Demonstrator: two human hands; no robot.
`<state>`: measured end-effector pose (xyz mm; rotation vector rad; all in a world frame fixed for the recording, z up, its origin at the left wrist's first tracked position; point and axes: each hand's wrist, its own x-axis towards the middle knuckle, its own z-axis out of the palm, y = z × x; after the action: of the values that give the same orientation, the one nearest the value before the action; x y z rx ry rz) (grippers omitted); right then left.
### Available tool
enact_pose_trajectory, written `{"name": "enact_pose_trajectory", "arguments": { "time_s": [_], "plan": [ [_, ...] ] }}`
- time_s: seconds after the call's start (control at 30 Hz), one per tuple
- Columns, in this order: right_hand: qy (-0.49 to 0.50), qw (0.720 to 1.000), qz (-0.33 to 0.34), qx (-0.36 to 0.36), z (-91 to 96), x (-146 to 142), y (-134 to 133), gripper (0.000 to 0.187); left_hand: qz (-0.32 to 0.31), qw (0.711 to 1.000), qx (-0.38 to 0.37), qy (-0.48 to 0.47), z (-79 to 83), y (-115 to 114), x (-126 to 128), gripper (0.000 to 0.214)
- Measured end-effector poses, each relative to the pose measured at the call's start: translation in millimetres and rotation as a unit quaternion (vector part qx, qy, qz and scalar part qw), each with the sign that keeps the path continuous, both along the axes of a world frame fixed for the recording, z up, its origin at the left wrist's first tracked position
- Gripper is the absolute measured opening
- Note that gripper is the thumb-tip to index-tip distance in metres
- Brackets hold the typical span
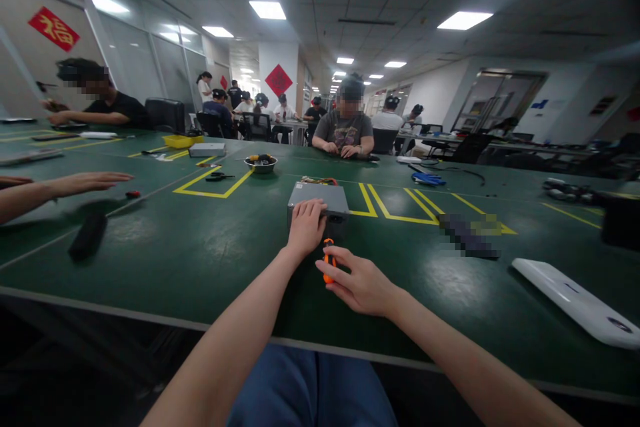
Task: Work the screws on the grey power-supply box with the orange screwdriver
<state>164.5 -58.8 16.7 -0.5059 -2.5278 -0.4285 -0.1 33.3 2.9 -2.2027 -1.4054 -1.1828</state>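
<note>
A grey metal computer power supply (337,197) sits on the green table in front of me, with coloured wires at its far side and a dark socket in the near face. My left hand (305,223) lies over its left near part, fingers curved across the top and gripping the edge. Just nearer to me, an orange-and-black screwdriver (329,272) stands roughly upright between the thumb and fingers of my right hand (357,280). The screwdriver's tip is hidden or too small to make out.
Beyond the box stands a metal bowl (261,163) of tools. A dark object (89,235) and another person's hand (93,183) are at left. A white casing (575,300) lies at right, near a pixelated dark object (467,237). Another person (345,123) sits opposite.
</note>
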Motion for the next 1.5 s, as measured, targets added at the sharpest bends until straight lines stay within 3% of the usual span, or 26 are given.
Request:
{"name": "enact_pose_trajectory", "arguments": {
  "time_s": [0.23,0.43,0.6,0.8,0.97,1.23,1.33,1.5],
  "plan": [
    [0.139,0.989,0.027,-0.038,-9.4,-8,4,0.026,0.006,1.000,-0.002,0.001,-0.7,1,1,0.024],
    [0.082,0.995,0.021,-0.052,-6.8,-4,0,0.033,0.003,1.000,0.007,0.000,0.1,0,0,0.023],
    [0.140,0.990,0.015,-0.016,-11.2,-6,2,0.027,0.006,1.000,0.009,0.005,-0.4,0,0,0.023],
    [0.167,0.983,0.039,-0.071,-12.5,-7,4,0.036,0.003,1.000,0.009,0.009,-1.0,1,0,0.025],
    [0.114,0.993,0.011,-0.038,-7.1,-7,0,0.031,0.001,1.000,0.008,0.005,-1.2,1,0,0.025],
    [0.193,0.978,0.031,-0.074,-15.0,-5,7,0.034,0.002,1.000,0.008,0.004,-1.1,-1,0,0.026],
    [0.164,0.983,0.035,-0.080,-11.3,-4,3,0.035,0.001,1.000,0.007,0.003,-1.3,0,0,0.027],
    [0.116,0.993,0.015,-0.030,-7.2,-5,0,0.030,0.000,1.000,0.007,0.002,-1.6,1,1,0.027]
  ]
}}
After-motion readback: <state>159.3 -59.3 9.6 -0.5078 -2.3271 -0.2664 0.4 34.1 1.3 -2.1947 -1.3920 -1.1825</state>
